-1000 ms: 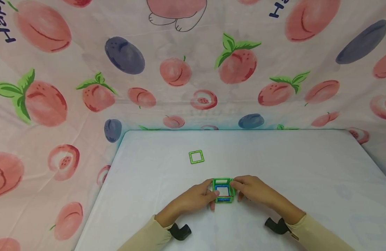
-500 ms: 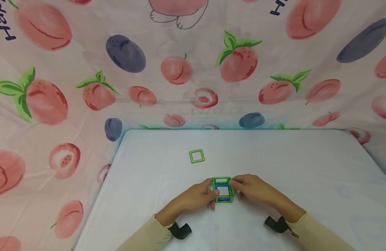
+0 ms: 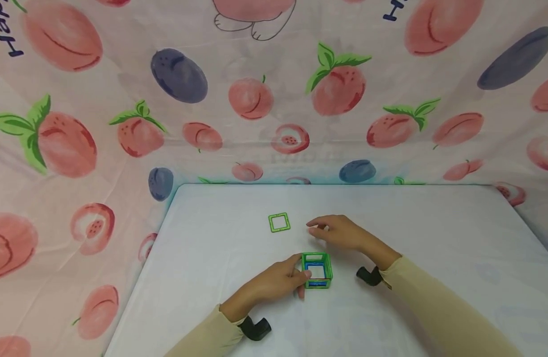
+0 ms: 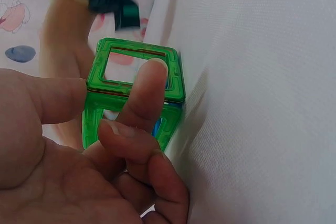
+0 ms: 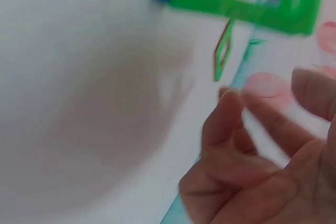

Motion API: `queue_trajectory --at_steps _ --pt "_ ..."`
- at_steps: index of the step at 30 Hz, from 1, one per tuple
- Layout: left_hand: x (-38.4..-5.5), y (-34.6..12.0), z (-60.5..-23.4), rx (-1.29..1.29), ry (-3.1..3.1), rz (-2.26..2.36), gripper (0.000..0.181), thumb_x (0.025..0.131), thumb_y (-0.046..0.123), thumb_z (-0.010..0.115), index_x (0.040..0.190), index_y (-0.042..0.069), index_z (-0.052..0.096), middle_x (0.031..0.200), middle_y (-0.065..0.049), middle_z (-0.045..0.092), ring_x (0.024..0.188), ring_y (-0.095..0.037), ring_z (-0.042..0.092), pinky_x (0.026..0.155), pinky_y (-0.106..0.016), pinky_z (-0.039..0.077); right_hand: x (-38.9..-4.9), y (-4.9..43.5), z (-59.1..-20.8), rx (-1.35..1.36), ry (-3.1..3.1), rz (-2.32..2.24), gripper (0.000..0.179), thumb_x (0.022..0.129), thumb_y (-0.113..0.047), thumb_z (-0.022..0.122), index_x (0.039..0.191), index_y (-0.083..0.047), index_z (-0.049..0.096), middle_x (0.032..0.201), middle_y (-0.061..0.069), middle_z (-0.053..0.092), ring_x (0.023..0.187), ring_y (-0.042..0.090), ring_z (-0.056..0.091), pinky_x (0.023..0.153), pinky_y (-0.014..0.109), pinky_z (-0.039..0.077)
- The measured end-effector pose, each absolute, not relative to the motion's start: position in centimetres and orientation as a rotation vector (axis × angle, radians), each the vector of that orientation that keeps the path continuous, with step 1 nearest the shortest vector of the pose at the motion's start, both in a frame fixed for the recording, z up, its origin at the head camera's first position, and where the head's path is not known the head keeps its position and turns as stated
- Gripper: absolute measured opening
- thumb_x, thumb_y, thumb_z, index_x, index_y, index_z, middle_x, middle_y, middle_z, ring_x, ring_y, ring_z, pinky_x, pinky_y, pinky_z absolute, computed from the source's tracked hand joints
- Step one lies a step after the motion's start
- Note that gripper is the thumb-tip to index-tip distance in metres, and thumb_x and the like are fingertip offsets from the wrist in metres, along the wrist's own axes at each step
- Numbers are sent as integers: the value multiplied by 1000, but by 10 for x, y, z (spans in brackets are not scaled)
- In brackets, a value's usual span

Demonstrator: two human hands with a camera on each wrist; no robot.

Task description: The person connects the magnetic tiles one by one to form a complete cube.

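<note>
A small open-topped box of green magnetic tiles (image 3: 329,267), with a blue square at its bottom, sits on the white table. My left hand (image 3: 276,281) holds its left side, thumb at the near corner and fingers along the outer wall; in the left wrist view the fingers lie across the green frames (image 4: 178,74). Beyond the box, my right hand (image 3: 341,232) hovers with nothing in it, fingers loosely bent and pointing left. Just left of those fingertips lies a loose green square magnetic tile (image 3: 280,229), flat on the table. It shows edge-on in the right wrist view (image 5: 218,66).
The white tabletop (image 3: 412,223) reaches back to a fruit-printed cloth (image 3: 256,59) hanging behind and at the left. A black curved piece (image 3: 255,329) is worn at the left wrist, and a similar one (image 3: 369,276) at the right.
My right hand has let go of the box's right side and moved away from me and left, close to the loose tile. The left hand and box have stayed in place.
</note>
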State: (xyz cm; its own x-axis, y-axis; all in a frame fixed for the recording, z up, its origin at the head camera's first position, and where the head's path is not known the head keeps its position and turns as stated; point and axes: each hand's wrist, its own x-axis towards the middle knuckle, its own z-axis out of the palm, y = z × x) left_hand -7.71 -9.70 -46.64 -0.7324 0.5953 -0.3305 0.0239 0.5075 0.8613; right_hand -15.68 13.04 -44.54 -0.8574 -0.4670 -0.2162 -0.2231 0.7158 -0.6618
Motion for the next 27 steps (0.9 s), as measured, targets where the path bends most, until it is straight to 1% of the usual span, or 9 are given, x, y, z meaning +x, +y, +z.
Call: queue_trajectory --at_steps 5,8,13,15,18,23,27 --pt "-78 -97 -466 491 2130 1203 63 106 41 52 154 4 35 73 0 72 82 -5 57 88 -29 40 -190 114 -453 -796 2540 -818 32 101 -29 65 130 -16 71 110 2 71 92 14 61 82 33 51" --pt "-78 -97 -465 483 2131 1195 66 106 42 52 155 2 33 73 0 72 82 -5 57 91 -30 40 -205 105 -457 -875 2517 -756 28 100 -26 67 127 -19 72 108 1 70 95 14 60 87 35 51" --pt "-79 -96 -464 473 2128 1199 66 106 41 52 155 2 32 73 0 73 81 -5 57 90 -29 40 -220 92 -461 -891 2475 -663 24 96 -21 72 121 -22 75 106 2 67 99 17 58 94 40 49" --pt "-79 -95 -464 475 2122 1206 66 106 41 52 155 2 32 73 -1 73 80 -5 57 89 -29 40 -223 88 -461 -864 2470 -629 23 94 -21 75 117 -23 75 105 2 65 98 17 56 94 40 49" --pt "-80 -95 -465 480 2119 1214 66 106 40 52 155 2 32 73 0 73 80 -5 57 90 -29 40 -225 84 -462 -825 2490 -571 21 90 -22 80 109 -24 74 99 1 62 94 16 54 89 37 48" --pt "-81 -95 -465 480 2131 1215 64 106 41 52 154 3 34 74 1 73 79 -4 56 88 -28 39 -224 91 -458 -785 2574 -418 15 84 -27 85 91 -24 73 84 -3 61 81 15 52 73 31 45" --pt "-83 -95 -465 475 2150 1205 65 106 42 52 155 3 33 74 2 73 79 -4 56 91 -29 39 -221 110 -456 -743 2623 -319 21 83 -33 86 77 -22 69 74 -6 59 74 12 51 65 29 42"
